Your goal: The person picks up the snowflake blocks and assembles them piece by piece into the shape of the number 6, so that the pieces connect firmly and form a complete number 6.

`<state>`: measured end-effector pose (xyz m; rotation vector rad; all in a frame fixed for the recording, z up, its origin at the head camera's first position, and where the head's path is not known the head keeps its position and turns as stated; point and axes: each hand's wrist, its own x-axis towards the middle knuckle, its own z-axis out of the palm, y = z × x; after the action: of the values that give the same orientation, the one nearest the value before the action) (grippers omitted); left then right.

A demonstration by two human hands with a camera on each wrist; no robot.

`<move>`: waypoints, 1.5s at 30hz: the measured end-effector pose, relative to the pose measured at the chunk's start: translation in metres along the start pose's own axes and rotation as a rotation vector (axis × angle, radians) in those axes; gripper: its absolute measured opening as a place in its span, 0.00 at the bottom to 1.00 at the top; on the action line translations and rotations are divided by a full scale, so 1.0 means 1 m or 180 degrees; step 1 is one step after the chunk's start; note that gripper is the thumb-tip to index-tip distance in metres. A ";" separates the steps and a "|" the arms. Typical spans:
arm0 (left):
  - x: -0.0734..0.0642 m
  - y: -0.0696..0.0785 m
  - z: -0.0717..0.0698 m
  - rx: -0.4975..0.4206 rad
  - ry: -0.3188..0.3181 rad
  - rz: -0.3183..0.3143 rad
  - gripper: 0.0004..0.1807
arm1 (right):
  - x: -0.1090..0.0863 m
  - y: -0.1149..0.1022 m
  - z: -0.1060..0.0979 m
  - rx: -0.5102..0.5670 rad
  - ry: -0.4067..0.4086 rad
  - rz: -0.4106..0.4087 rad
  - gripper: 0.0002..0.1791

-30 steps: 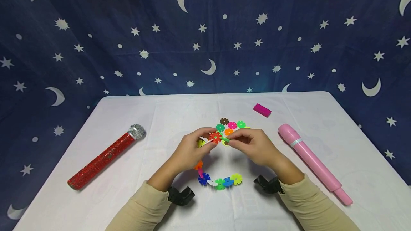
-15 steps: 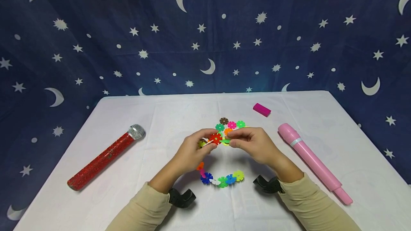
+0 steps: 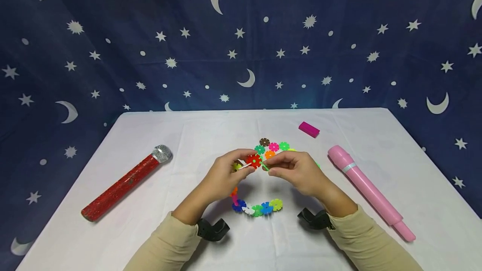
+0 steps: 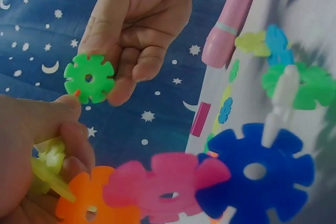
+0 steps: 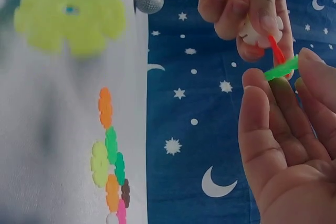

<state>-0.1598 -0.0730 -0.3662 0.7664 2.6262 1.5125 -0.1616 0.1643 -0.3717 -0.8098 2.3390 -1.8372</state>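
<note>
My left hand [image 3: 226, 175] pinches a white notched disc [image 5: 254, 31] near one end of a chain of flower-shaped interlocking discs. Joined to it is a red disc [image 3: 253, 161], whose edge meets a green disc [image 5: 282, 68]. Between the thumb and fingertips of my right hand [image 3: 301, 172] is that green disc, seen face-on in the left wrist view. From the left hand the chain curves down through an orange disc [image 4: 97, 198], a pink disc [image 4: 167, 184] and a dark blue disc [image 4: 257, 171], ending in a yellow-green disc [image 3: 276, 204].
Loose discs, among them a brown disc [image 3: 265, 142], lie behind the hands on the white table [image 3: 180, 221]. A red microphone [image 3: 126, 183] lies left, a pink microphone [image 3: 370, 193] right. A magenta block [image 3: 309, 129] sits at the back right. Starry cloth [image 3: 188, 74] hangs behind.
The green disc in my right hand has tilted against the red one, from nearly level to slanting. The hanging end of the chain has swung slightly left. Both hands stay nearly in place.
</note>
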 end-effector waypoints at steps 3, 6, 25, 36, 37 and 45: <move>0.001 0.001 -0.001 0.0021 -0.0046 -0.0020 0.22 | 0.000 0.002 -0.004 -0.0011 -0.0013 -0.0035 0.12; 0.001 0.001 -0.001 0.0012 -0.0061 -0.0030 0.22 | 0.000 0.002 -0.005 0.0072 -0.0048 -0.0037 0.12; -0.001 -0.001 0.004 -0.0030 0.0136 0.0033 0.22 | 0.001 0.003 -0.006 0.0118 0.0043 -0.0067 0.11; -0.001 -0.001 0.001 0.0028 0.0017 0.0303 0.20 | 0.001 0.005 -0.011 0.0318 -0.0162 -0.0065 0.11; -0.001 -0.001 0.002 0.0024 0.0033 0.0305 0.20 | 0.001 0.005 -0.010 0.0318 -0.0157 -0.0053 0.11; 0.000 -0.003 0.008 -0.0076 0.0318 0.0490 0.21 | 0.002 0.005 -0.005 0.0409 0.0045 -0.0023 0.12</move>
<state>-0.1585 -0.0676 -0.3727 0.9347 2.6691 1.6582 -0.1667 0.1684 -0.3749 -0.7931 2.2014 -1.9781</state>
